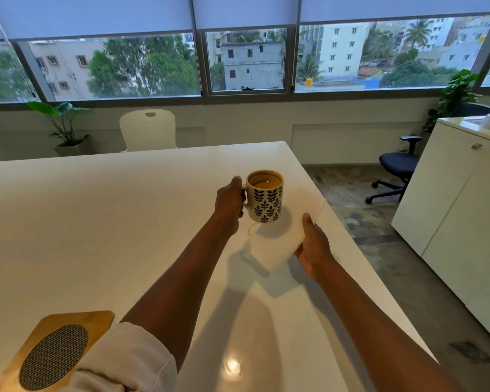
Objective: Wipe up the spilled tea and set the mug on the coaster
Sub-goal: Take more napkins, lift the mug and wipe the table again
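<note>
One mug [265, 196]; one coaster [55, 353]; one napkin [283, 236]; two chairs [148, 130]; two hands [229, 200]

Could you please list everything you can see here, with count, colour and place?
Cream ceramic mug with dark leaf print: one, holds tea, lifted over the table's right part.
Brownish tea ring: one, on the table below the mug.
White paper napkin: one, near the table's right edge.
Wooden coaster with a dark woven oval: one, near-left corner.
Glossy white table: one, centre.
White perforated chair: one, behind the table.
Black office chair: one, right.
White cabinet: one, far right.
Green potted plants: several, by the windows.
Left hand: grips the mug's handle.
Right hand: holds the napkin.
</note>
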`<move>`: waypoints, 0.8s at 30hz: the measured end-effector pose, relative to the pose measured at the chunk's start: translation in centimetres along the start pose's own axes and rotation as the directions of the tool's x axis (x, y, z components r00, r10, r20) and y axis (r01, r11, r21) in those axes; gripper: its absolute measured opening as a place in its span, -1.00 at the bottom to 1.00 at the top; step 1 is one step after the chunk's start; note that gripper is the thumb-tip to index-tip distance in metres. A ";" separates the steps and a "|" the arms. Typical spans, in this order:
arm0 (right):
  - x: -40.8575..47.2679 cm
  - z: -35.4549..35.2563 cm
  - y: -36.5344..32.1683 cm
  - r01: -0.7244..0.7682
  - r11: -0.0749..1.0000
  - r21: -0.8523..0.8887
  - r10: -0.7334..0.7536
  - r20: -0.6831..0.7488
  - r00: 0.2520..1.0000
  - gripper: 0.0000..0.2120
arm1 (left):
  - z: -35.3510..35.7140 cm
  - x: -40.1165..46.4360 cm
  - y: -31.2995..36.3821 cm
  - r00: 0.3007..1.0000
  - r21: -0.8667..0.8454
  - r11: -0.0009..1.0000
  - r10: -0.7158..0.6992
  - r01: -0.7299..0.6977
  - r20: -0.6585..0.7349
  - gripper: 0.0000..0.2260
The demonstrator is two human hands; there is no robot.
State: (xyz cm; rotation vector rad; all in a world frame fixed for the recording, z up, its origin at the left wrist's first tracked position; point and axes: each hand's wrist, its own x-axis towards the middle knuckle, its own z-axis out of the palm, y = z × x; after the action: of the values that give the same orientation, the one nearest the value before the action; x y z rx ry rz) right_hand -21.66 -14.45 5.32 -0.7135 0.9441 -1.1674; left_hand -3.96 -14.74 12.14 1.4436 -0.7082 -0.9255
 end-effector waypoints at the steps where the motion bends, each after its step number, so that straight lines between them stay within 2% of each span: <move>1: -0.4 0.5 0.1 -0.002 0.997 0.077 0.000 0.019 1.000 -0.82 | 0.1 -0.3 0.3 1.000 -0.003 1.000 0.002 -0.002 -0.001 -0.67; 5: -1.7 2.1 0.2 -0.027 0.944 0.329 0.003 0.073 0.997 -0.73 | 0.3 -1.6 0.9 1.000 0.007 1.000 0.005 -0.005 0.005 -0.67; 11: -2.8 4.0 0.3 -0.107 0.823 0.557 0.048 0.120 0.992 -0.56 | 0.2 -3.5 0.8 1.000 0.019 1.000 -0.020 0.020 0.011 -0.69; 16: -3.0 4.9 0.5 -0.171 0.779 0.603 0.107 0.141 0.984 -0.52 | -0.8 -4.1 0.8 0.999 0.003 0.999 -0.037 0.037 0.012 -0.72; 24: -3.0 6.0 1.3 -0.222 0.783 0.581 0.135 0.190 0.973 -0.53 | -2.2 -4.6 0.7 0.998 -0.020 0.998 -0.059 0.059 -0.015 -0.69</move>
State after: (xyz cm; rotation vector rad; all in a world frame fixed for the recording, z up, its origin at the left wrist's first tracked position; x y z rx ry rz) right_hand -16.09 -11.26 7.61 -0.1752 0.4590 -1.1427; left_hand -4.24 -9.74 13.39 1.4597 -0.6460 -0.9631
